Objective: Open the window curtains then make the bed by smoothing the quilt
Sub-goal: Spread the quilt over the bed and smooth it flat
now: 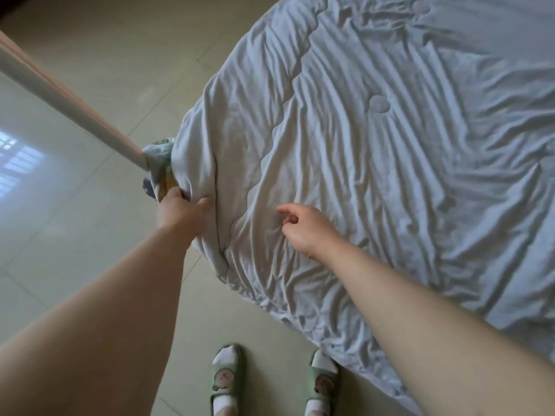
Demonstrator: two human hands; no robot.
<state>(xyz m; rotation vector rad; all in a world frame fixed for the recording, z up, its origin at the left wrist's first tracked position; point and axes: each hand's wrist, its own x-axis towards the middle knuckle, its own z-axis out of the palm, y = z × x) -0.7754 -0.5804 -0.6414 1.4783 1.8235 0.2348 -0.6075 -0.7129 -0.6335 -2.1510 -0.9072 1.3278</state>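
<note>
A pale grey-blue quilt (375, 151) is seen spread across the bed, its surface heavily creased, with long folds running away from the near corner and its lower edge hanging toward the tiled floor (75, 205). The bunched corner of the quilt is gripped by the left hand (183, 213), fingers closed around the fabric beside a patterned cloth (157, 168). The right hand (303, 228) is held just above the quilt, fingers loosely curled and holding nothing. Green slippers (226, 376) are worn over white socks.

Quilt (375, 151) spread over bed, corner hanging to floor (75, 205); curtain (60, 94) left of it; slippers (226, 379) at near edge.
</note>
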